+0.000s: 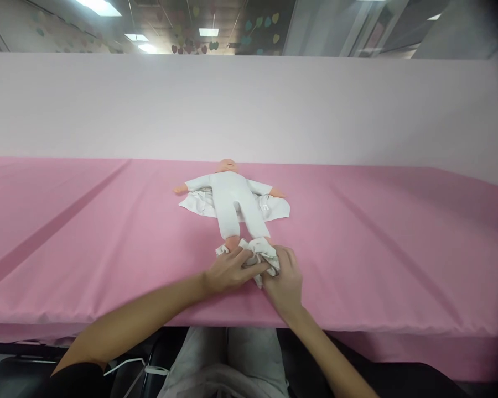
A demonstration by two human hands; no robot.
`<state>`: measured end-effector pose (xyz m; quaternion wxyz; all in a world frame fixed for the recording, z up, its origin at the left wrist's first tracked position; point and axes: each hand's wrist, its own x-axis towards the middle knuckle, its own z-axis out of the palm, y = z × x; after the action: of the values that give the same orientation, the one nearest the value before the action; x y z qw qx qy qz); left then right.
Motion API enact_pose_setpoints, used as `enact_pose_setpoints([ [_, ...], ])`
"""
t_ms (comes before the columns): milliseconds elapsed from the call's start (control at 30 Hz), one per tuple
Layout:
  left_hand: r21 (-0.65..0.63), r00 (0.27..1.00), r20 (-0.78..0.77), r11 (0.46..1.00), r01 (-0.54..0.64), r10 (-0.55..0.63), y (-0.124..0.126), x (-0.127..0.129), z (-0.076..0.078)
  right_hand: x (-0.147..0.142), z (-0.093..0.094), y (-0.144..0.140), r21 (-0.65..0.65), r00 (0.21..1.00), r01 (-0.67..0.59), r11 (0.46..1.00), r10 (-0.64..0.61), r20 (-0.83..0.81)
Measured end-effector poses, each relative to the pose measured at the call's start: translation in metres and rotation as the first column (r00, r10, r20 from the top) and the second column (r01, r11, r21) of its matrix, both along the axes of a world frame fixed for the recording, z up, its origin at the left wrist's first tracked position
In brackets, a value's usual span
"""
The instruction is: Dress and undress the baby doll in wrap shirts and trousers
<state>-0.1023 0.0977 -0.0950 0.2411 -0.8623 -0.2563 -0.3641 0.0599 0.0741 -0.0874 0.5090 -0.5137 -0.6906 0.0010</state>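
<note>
A baby doll with a white cloth body lies on its back, head away from me and arms spread. Beneath its torso a white garment is spread out to both sides. Bunched white patterned baby clothing surrounds the doll's feet. My left hand grips this cloth by the foot on the left, its fingers reaching across toward the right. My right hand pinches the cloth at the foot on the right. The doll's feet are mostly hidden by cloth and fingers.
A pink padded table cover stretches across the view, with creases on both sides. Behind it rises a white partition. My legs are below the front edge, and a white cord hangs at the lower left.
</note>
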Motion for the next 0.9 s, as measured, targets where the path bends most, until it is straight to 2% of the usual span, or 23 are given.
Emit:
enact_pose_setpoints([
  [100,0.048,1.000,0.017,0.999,0.003,-0.004,-0.005,0.002,0.002,-0.008,0.004,-0.012,-0.080,0.983,0.069,0.994,-0.081,-0.167],
  [200,0.068,0.999,-0.039,0.997,0.032,-0.029,-0.006,0.000,0.002,-0.011,0.003,-0.020,-0.175,0.950,0.062,0.983,-0.112,-0.291],
  [267,0.043,0.994,-0.082,0.997,0.070,-0.066,-0.005,-0.002,0.001,-0.010,0.004,-0.023,-0.246,0.924,0.007,0.969,-0.100,-0.369],
  [367,0.013,0.978,-0.113,0.984,0.179,-0.177,-0.002,-0.006,0.002,-0.007,0.004,-0.026,-0.328,0.860,-0.140,0.934,-0.049,-0.508],
  [533,-0.006,0.943,-0.137,0.952,0.306,-0.304,0.001,-0.012,0.003,0.002,-0.004,-0.025,-0.290,0.668,-0.452,0.843,0.105,-0.737],
  [633,0.004,0.926,-0.104,0.931,0.365,-0.362,0.002,-0.014,0.003,0.007,-0.008,-0.025,-0.241,0.567,-0.521,0.819,0.121,-0.815],
  [733,-0.001,0.939,-0.018,0.939,0.343,-0.343,0.003,-0.014,0.005,0.013,-0.004,-0.026,-0.241,0.532,-0.516,0.822,0.087,-0.842],
  [900,-0.219,0.952,0.153,0.930,0.294,-0.264,0.001,-0.014,0.025,0.022,0.012,-0.033,-0.240,0.501,-0.640,0.730,0.160,-0.850],
])
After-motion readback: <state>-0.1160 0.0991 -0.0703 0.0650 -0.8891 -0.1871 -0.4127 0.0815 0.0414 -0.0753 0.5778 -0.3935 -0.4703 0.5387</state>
